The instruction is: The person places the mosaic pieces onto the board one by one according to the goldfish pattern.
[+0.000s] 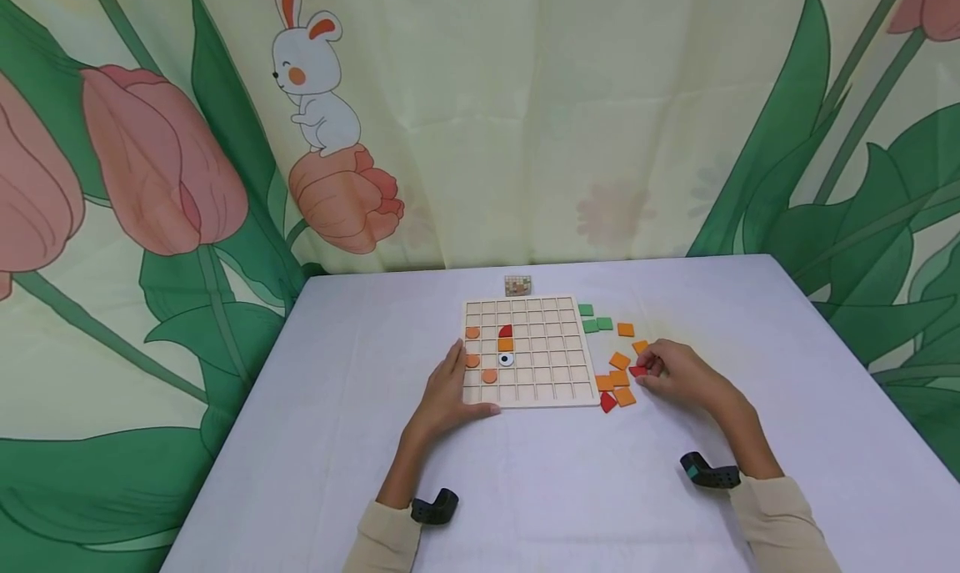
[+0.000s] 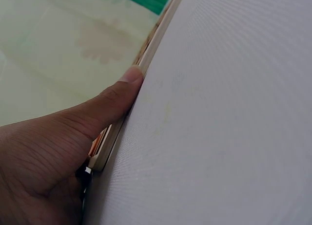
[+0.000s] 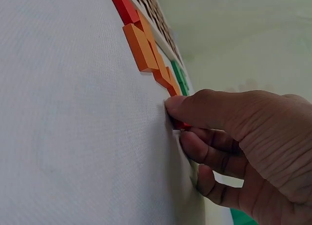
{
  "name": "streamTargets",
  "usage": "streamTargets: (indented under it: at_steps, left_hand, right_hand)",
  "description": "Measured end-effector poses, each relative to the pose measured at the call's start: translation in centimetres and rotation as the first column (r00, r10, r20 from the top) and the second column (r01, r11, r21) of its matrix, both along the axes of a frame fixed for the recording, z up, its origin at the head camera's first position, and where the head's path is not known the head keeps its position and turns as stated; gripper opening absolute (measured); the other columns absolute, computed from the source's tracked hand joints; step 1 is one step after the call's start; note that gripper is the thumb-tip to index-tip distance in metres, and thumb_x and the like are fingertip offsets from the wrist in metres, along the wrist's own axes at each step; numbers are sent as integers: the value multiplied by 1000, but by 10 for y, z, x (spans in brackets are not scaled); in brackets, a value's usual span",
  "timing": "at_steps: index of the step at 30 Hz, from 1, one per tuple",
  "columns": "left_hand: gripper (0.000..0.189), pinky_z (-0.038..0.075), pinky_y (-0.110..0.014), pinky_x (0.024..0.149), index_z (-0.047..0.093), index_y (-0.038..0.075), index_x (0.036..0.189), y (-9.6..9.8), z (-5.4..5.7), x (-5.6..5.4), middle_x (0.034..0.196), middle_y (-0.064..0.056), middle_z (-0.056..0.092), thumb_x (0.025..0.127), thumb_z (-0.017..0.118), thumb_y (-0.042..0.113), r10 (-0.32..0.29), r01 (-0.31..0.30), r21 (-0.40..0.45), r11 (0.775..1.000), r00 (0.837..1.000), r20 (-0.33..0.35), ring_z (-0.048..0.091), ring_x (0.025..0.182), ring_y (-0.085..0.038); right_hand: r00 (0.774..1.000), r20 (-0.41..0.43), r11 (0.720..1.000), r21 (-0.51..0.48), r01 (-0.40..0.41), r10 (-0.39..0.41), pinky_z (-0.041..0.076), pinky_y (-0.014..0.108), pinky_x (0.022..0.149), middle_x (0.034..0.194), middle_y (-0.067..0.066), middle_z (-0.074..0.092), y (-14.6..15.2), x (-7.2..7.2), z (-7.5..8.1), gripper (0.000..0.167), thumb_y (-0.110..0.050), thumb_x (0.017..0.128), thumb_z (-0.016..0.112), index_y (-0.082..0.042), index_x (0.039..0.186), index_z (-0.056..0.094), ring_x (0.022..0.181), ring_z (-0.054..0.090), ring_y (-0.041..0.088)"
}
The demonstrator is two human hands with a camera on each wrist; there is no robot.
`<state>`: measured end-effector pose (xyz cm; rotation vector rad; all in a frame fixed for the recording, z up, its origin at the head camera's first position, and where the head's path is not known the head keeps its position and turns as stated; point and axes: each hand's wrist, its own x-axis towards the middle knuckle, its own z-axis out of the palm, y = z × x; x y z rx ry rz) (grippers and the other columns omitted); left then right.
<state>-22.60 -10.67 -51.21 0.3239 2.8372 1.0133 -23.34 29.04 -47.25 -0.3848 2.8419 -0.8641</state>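
Note:
A wooden grid board [image 1: 532,395] lies flat on the table. My left hand [image 1: 442,398] rests at its near left corner, fingers along the left side and thumb straight against the front edge. In the left wrist view the thumb [image 2: 112,103] touches the board's rim. On the grid sit several round orange pieces, a red curved tile [image 1: 506,331], an orange square [image 1: 506,344] and a white eye piece [image 1: 506,359]. My right hand [image 1: 686,377] pinches a red tile [image 1: 637,371] between thumb and fingers, right of the board; the fingers partly hide it.
Several loose orange tiles [image 1: 625,397] and another red tile [image 1: 607,402] lie right of the board. Green squares [image 1: 603,324] are by its far right side. A small patterned card or box [image 1: 517,285] stands behind the board. The white table [image 1: 555,490] meets a printed curtain.

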Motion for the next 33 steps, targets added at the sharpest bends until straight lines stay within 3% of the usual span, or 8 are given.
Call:
streamTargets:
  at_steps: [16, 28, 33]
  left_hand:
    - [129, 25, -52, 113, 9, 6, 157, -3, 0, 3, 164, -9, 7, 66, 84, 59, -7, 7, 19, 1000, 1000, -17, 16, 147, -32]
    - [127, 26, -50, 114, 11, 7, 157, -1, 2, 1, 164, -8, 8, 66, 85, 56, -3, 3, 25, 1000, 1000, -21, 18, 147, -31]
    - [128, 26, -51, 113, 11, 7, 157, -1, 1, 1, 164, -9, 8, 66, 85, 57, 1, 0, 24, 1000, 1000, -12, 17, 147, -32]
  right_hand:
    - [999, -47, 1000, -4, 4, -4, 52, 25, 69, 86, 2, 60, -5, 2, 2, 26, -14, 83, 78, -1, 101, 64, 78, 53, 17]
    - [988, -127, 994, -56, -94, 86, 51, 25, 69, 88, 3, 61, -20, -7, 9, 23, -11, 82, 78, -1, 97, 64, 81, 54, 18]
    - [991, -92, 992, -68, -108, 102, 50, 24, 68, 86, 1, 61, -32, -10, 10, 24, -15, 83, 79, -2, 98, 65, 81, 54, 18]
